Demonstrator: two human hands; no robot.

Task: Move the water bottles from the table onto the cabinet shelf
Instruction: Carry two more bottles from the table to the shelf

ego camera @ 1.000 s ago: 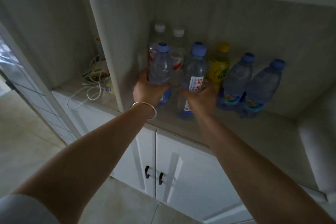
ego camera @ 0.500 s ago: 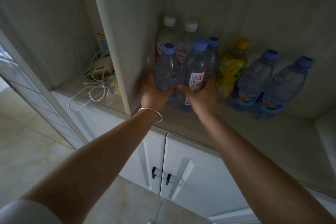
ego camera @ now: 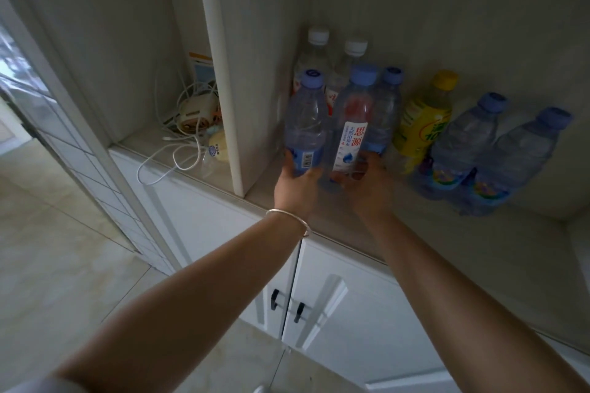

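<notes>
My left hand (ego camera: 298,190) grips the base of a clear water bottle with a blue cap and blue label (ego camera: 305,124), upright on the cabinet shelf (ego camera: 367,230). My right hand (ego camera: 370,188) holds the base of a taller bottle with a white label (ego camera: 352,128) right beside it. Behind them stand two white-capped bottles (ego camera: 319,51) and another blue-capped bottle (ego camera: 388,112). To the right are a yellow drink bottle (ego camera: 424,121) and two more blue-capped water bottles (ego camera: 463,140) (ego camera: 517,156).
A vertical divider panel (ego camera: 230,89) stands just left of the bottles. The left compartment holds tangled white cables and a charger (ego camera: 191,118). White cabinet doors with black handles (ego camera: 287,303) lie below the shelf. Tiled floor (ego camera: 48,265) is at lower left.
Both hands with their bottles have shifted slightly deeper onto the shelf, close to the divider. The camera has tilted down and come closer.
</notes>
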